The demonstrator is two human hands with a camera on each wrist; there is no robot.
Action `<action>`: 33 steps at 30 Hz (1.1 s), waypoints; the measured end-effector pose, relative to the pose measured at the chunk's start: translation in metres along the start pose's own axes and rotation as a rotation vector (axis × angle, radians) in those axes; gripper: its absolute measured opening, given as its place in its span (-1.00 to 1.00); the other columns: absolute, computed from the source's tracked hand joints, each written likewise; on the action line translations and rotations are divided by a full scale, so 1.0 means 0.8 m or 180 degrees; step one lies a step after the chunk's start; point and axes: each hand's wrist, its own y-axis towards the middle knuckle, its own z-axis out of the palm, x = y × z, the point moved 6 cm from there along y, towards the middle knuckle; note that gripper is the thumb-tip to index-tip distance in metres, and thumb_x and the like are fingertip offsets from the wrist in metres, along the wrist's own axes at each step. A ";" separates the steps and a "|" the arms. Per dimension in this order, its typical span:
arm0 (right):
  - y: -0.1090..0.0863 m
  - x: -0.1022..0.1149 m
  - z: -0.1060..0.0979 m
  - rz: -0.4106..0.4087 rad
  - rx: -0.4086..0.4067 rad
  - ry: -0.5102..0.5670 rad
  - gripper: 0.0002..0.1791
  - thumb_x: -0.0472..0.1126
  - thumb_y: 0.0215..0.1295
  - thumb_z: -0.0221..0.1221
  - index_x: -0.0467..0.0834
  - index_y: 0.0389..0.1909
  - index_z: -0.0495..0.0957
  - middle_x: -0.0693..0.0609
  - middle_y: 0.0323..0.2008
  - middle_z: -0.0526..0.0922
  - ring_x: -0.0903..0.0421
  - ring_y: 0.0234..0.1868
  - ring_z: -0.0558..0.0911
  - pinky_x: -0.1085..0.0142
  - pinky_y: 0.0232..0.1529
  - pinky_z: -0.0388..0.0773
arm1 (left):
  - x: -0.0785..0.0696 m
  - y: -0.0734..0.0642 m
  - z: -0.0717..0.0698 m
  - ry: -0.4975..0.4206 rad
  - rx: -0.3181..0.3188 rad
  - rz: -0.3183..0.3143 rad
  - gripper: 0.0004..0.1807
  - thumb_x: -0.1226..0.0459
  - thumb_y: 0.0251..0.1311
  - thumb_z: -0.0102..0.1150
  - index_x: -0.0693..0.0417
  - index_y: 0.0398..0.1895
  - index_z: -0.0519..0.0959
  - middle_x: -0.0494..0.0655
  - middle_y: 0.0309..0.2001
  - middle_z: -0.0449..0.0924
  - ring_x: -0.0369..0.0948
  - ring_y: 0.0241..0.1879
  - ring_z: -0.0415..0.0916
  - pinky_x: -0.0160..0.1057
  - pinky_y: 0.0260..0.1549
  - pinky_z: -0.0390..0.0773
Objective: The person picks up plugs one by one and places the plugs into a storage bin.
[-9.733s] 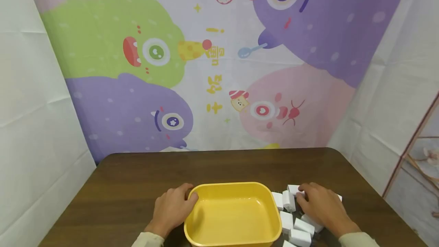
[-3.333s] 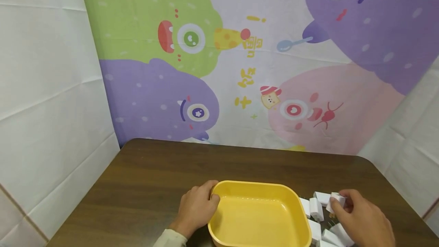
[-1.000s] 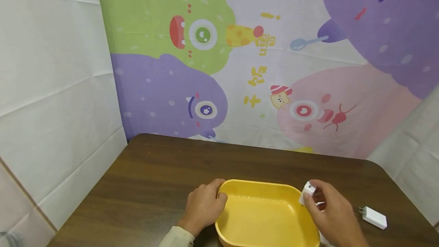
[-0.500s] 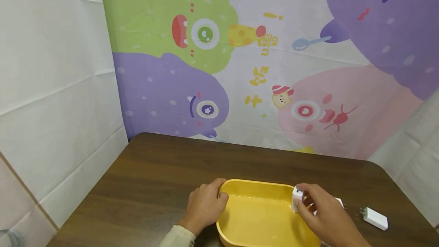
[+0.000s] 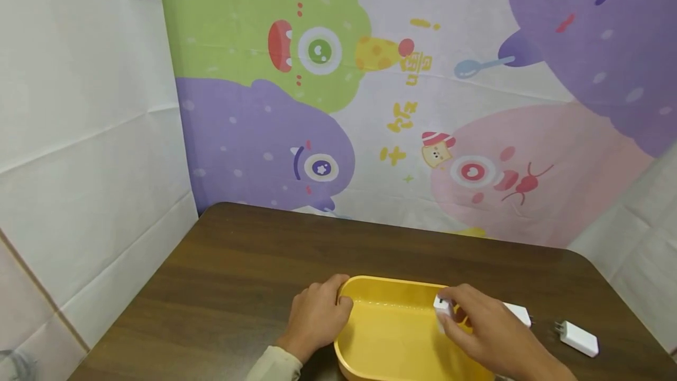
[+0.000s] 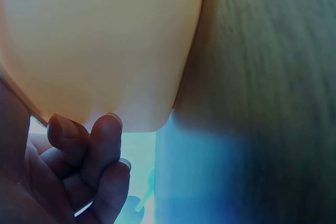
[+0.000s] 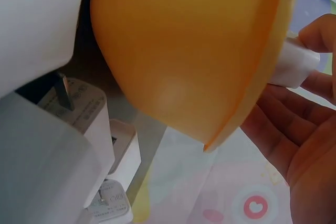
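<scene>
My left hand [image 5: 317, 316] grips the left rim of a yellow plastic basin [image 5: 391, 334], thumb over the edge and fingers along the outside. In the left wrist view, its curled fingers [image 6: 107, 129] lie against the basin's outer wall. Between thumb and fingers, my right hand [image 5: 489, 322] pinches a white charger plug [image 5: 442, 304], held upright over the right part of the basin with its port facing up. The right wrist view shows that charger [image 7: 296, 64] just past the basin's rim, partly hidden by it.
One white charger [image 5: 579, 338] lies on the brown table [image 5: 264, 263] at the right, prongs pointing left. Another charger [image 5: 518, 313] shows behind my right hand. Several more, such as one with printed text [image 7: 79, 106], lie close beside the basin. A cartoon-printed curtain [image 5: 381, 193] hangs behind the table.
My right hand was at the charger pile, picked up one charger, then carried it left across the rim to over the basin. My left hand stays on the rim; the head view has turned.
</scene>
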 end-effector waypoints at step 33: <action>0.045 0.051 0.029 -0.1212 0.0256 -0.0433 -0.83 0.01 0.29 0.28 0.08 -0.15 0.61 0.37 -0.34 0.53 0.40 -0.43 0.45 0.35 -0.38 0.54 | 0.000 -0.001 -0.001 -0.0050 0.0035 0.0048 -0.55 0.17 0.28 0.03 0.01 0.22 0.58 -0.16 -0.34 0.67 -0.30 -0.58 0.42 -0.11 -0.46 0.47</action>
